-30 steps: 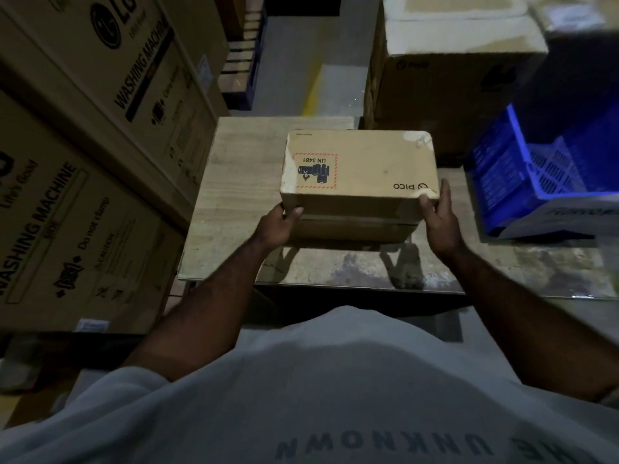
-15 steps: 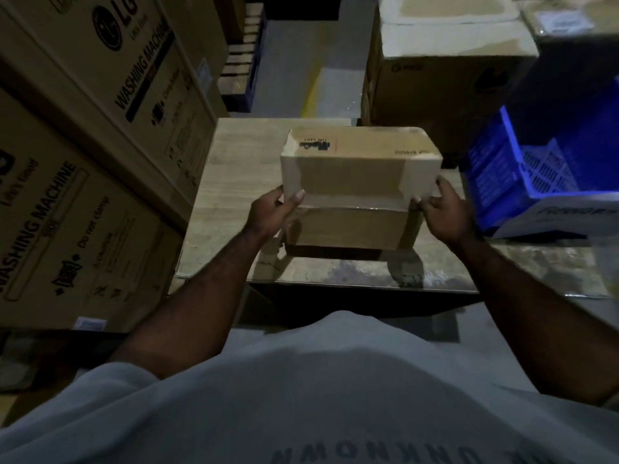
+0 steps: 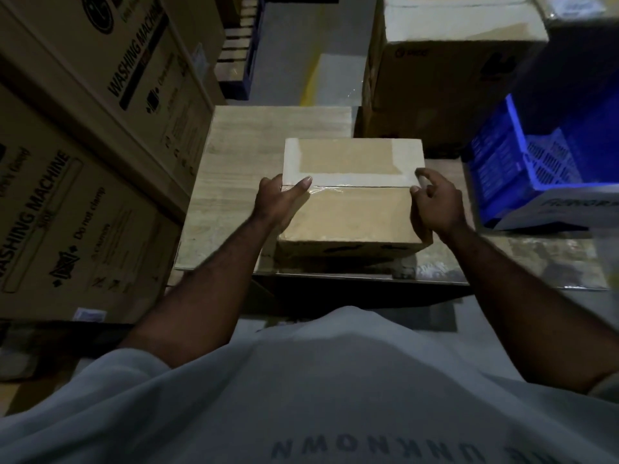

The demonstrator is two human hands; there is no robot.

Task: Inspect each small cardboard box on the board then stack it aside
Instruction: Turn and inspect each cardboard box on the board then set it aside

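Left hand (image 3: 274, 202) clamped on left end of small cardboard box (image 3: 348, 159), thumb laid over taped near edge. Right hand (image 3: 435, 202) curled at right near corner, fingertips pinching it. Box thus held between both hands, taped face up.

Washing-machine cartons (image 3: 83, 162) stacked at left. Large carton (image 3: 442, 61) seen beyond table (image 3: 234, 169). Blue crate (image 3: 522, 155) set at right. Second box (image 3: 348, 216) seen on table just under held box, toward person; contact between the two cannot be told.
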